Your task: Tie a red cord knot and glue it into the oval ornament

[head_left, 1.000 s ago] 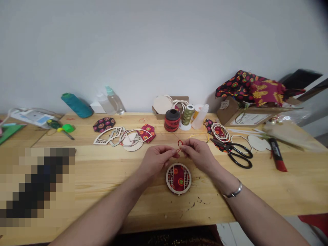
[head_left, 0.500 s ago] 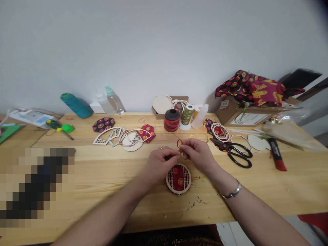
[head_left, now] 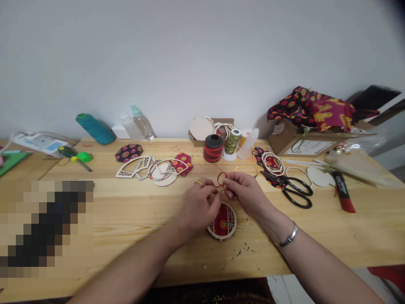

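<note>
A thin red cord [head_left: 222, 174] forms a small loop between my hands. My right hand [head_left: 242, 186] pinches the loop between thumb and forefinger. With its fingers closed on the cord's lower part, my left hand [head_left: 202, 200] sits just to the left. Below them a round wooden frame backed with patterned red fabric [head_left: 224, 223] lies on the table, its upper left covered by my left hand. Behind my hands stands a spool of red cord [head_left: 213, 148]. Black-handled scissors [head_left: 292, 187] lie to the right of my right hand.
Wooden cutouts [head_left: 163, 172] and fabric-covered pieces lie behind to the left. A green thread spool [head_left: 232, 142] and plastic bottles [head_left: 248, 144] stand near the wall. A cardboard box [head_left: 281, 141] bearing patterned cloth is at the right, near a black-and-red tube [head_left: 343, 192].
My left hand has shifted slightly down and now covers more of the round frame's left side. The fingers of both hands are slightly farther apart, with cord showing between them.
</note>
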Motion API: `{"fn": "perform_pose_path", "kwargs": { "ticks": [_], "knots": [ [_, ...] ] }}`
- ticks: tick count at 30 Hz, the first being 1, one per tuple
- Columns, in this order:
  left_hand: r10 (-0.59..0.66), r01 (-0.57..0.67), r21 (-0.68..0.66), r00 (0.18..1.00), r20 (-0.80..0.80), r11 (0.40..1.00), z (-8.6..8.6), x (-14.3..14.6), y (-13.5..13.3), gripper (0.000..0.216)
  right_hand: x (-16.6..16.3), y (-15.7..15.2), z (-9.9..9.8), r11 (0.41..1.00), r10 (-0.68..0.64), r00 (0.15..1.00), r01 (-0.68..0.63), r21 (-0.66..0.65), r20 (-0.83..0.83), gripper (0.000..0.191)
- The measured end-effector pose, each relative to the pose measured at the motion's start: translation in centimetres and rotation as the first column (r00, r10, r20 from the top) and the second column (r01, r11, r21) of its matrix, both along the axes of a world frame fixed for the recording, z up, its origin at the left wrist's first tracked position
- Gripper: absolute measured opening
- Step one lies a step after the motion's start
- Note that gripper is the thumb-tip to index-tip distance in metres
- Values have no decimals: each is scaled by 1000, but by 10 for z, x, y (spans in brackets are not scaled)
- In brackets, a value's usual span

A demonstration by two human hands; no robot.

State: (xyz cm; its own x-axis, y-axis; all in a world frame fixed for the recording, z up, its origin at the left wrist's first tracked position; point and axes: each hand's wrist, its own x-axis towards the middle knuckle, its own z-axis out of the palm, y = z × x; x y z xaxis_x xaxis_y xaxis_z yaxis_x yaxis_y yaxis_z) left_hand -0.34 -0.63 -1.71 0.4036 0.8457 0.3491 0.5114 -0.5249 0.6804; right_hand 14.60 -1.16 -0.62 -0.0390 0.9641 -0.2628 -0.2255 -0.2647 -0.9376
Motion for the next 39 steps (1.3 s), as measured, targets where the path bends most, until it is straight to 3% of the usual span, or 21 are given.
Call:
{"fn": "perform_pose_path", "kwargs": {
  "ticks": [3,5,8,10,11,13,16,21,25,31,39],
  "knots": [
    [155,-129,-184,979,134,974,8,-1,4,12,1,2,0,998,-42,994,38,46,97,23],
    [214,-111,-378,946,242,919,14,-1,6,15,1,2,-2,995,-50,982,32,99,180,20],
    [248,108,-709,892,378,696,19,0,8,33,1,0,-5,983,-44,938,-21,183,345,14],
    [247,249,-785,858,451,567,19,1,8,38,1,-1,-6,975,-45,895,-58,217,444,13],
    [239,289,-789,847,475,541,17,2,8,38,1,-2,-5,972,-45,878,-72,223,477,12],
    [210,325,-776,841,498,541,14,2,8,34,1,-2,-5,971,-35,862,-90,220,505,12],
    [177,320,-744,846,504,586,9,3,8,27,1,-2,-7,974,-22,865,-94,205,502,11],
    [182,214,-719,884,431,661,11,2,8,20,2,-2,-12,966,-17,854,-121,230,520,12],
    [179,179,-704,898,403,688,13,1,10,16,2,-2,-10,967,-15,845,-124,224,534,13],
    [240,172,-747,880,409,642,13,0,12,11,1,-3,-4,967,-8,858,-125,222,514,14],
    [315,349,-781,771,554,518,7,0,12,14,2,-2,0,978,-8,922,-74,196,388,23]
  ]
}}
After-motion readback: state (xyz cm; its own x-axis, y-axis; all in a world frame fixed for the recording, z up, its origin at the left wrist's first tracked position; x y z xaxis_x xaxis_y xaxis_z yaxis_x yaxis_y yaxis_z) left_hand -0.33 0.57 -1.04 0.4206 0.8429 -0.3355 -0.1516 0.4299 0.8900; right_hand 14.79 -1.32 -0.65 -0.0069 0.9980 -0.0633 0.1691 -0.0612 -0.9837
